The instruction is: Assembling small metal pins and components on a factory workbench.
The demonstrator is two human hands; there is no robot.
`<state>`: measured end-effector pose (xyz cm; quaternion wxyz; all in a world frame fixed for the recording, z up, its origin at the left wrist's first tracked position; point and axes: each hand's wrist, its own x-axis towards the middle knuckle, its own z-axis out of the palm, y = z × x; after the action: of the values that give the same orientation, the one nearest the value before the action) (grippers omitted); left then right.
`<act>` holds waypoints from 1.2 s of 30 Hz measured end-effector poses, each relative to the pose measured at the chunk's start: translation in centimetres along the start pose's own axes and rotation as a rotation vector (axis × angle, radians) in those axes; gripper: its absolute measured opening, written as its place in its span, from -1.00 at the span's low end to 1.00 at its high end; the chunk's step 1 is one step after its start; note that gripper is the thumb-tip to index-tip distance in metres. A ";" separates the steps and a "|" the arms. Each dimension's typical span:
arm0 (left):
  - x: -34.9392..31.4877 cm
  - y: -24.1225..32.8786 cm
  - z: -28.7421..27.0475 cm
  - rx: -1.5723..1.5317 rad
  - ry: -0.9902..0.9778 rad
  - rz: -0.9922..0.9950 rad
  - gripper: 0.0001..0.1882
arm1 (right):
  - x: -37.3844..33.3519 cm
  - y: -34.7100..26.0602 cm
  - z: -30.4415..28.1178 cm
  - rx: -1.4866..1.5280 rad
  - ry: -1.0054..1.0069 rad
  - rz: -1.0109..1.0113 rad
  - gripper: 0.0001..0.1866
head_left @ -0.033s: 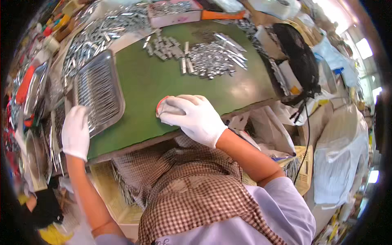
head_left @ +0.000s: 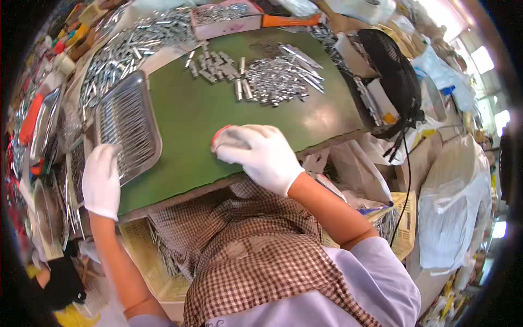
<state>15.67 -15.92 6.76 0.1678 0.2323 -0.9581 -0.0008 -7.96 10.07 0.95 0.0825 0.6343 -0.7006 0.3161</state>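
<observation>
My left hand [head_left: 102,182], in a white glove, is closed at the near left edge of a shallow metal tray [head_left: 154,117]; its fingertips partly hide that edge. Thin metal rods or springs [head_left: 128,128] lie side by side in the tray. Over the green tabletop [head_left: 185,120], my gloved right hand [head_left: 267,155] is closed around a greyish, cloth-like pad with a red edge [head_left: 222,132], mostly hidden by the hand. Beyond it lies a heap of small shiny metal parts [head_left: 278,79], beside flat metal pieces [head_left: 215,65].
A pink box [head_left: 226,22] of metal parts stands at the back next to an orange handle [head_left: 291,20]. Loose metal pieces [head_left: 131,46] pile up at the far left. A black mesh bag [head_left: 389,71] sits right of the table. A yellow crate [head_left: 406,223] stands below.
The table and its contents sit slightly further left in the view. Both hands keep nearly the same place and grip.
</observation>
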 end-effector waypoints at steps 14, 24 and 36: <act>0.2 13.3 7.7 -0.379 0.082 0.219 -0.84 | -9.2 8.1 -11.0 -0.619 0.400 0.605 -0.56; 0.2 13.6 6.1 -0.443 -0.017 0.253 -0.83 | 0.5 23.4 -16.2 -0.965 0.142 0.737 -0.55; 20.5 7.1 7.3 0.834 -0.464 -0.094 -0.68 | -4.2 6.5 -4.9 -0.347 0.389 0.398 -0.75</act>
<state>-6.98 -19.29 7.01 -0.1582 0.3168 -0.8772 0.3243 -14.67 16.28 0.46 0.2584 0.3891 -0.8254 0.3172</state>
